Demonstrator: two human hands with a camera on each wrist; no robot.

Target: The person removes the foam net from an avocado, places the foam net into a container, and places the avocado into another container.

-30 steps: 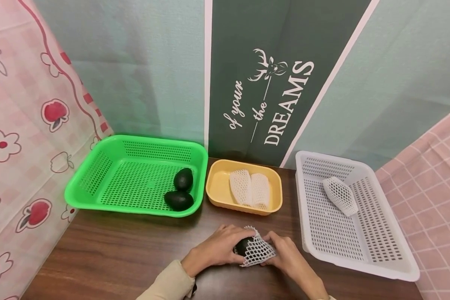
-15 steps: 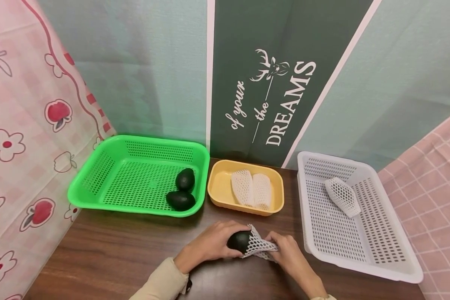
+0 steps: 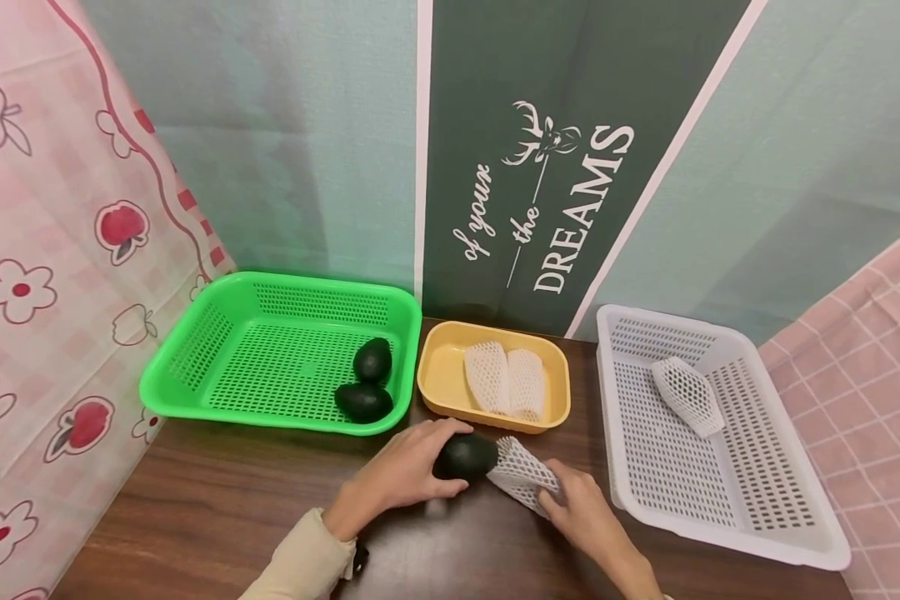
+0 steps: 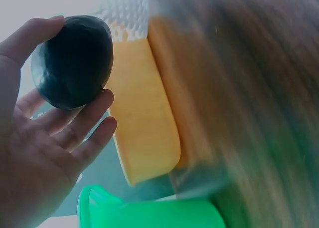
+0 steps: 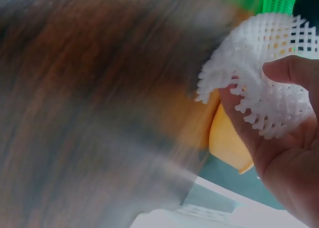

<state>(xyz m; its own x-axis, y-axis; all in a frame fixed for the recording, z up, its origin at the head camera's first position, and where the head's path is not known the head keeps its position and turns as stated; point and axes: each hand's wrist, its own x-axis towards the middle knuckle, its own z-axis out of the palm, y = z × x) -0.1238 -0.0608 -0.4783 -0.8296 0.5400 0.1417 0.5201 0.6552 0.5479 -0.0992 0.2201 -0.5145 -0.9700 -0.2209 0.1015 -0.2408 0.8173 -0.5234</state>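
Observation:
The left hand (image 3: 393,472) grips a dark avocado (image 3: 467,457) between thumb and fingers, above the wooden table. In the left wrist view the avocado (image 4: 75,62) is bare and held at its sides by the hand (image 4: 45,138). The right hand (image 3: 587,518) pinches a white foam net sleeve (image 3: 523,475), whose mouth faces the avocado's right end. In the right wrist view the thumb of the hand (image 5: 294,153) lies over the net (image 5: 264,63). Two more white nets (image 3: 504,382) lie in the yellow tray.
A green basket (image 3: 270,422) at the left holds two dark avocados (image 3: 363,402). The yellow tray (image 3: 438,404) stands in the middle. At the right, a white basket (image 3: 735,542) holds one netted item (image 3: 687,396). Patterned cloths hang behind and at both sides.
The avocado has come out of the net and moved left and slightly up with the left hand. The right hand keeps hold of the net, which is now empty.

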